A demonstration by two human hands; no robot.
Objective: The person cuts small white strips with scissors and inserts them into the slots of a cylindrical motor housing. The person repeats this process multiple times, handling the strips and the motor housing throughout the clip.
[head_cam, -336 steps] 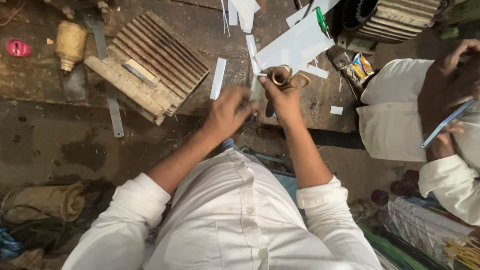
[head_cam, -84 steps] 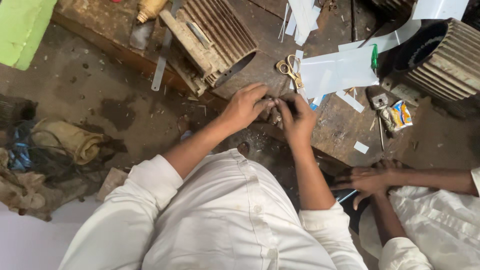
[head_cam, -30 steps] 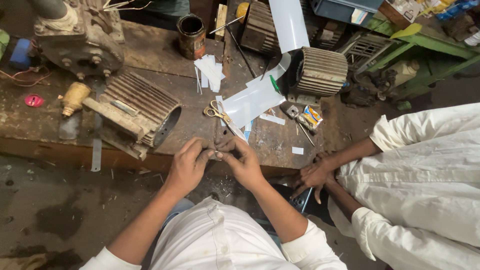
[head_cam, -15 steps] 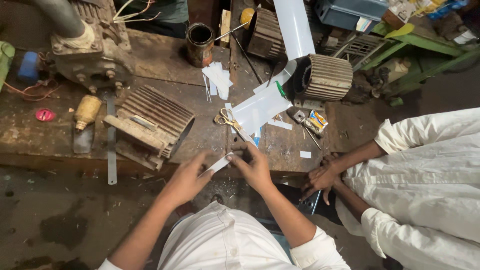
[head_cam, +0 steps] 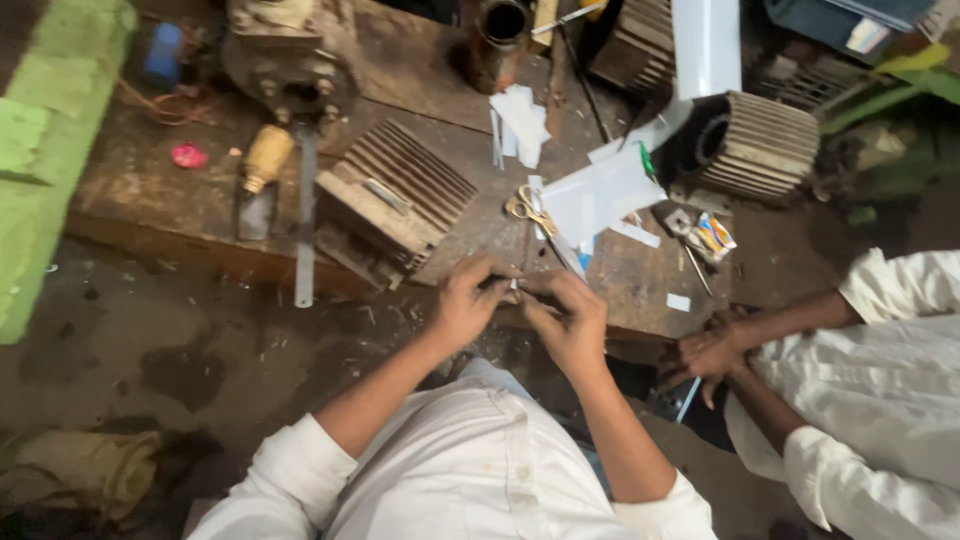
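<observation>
Pinching a small white strip (head_cam: 512,291) between both grips, I am pressing my left hand (head_cam: 465,305) and right hand (head_cam: 565,318) together over the near edge of the surface (head_cam: 190,215); the strip is mostly hidden, so how far the folding has come I cannot tell. Just beyond are lying one pair of scissors (head_cam: 528,208) and one larger white sheet (head_cam: 605,192), uncut. Farther off are sitting three finned motor housings (head_cam: 400,195).
</observation>
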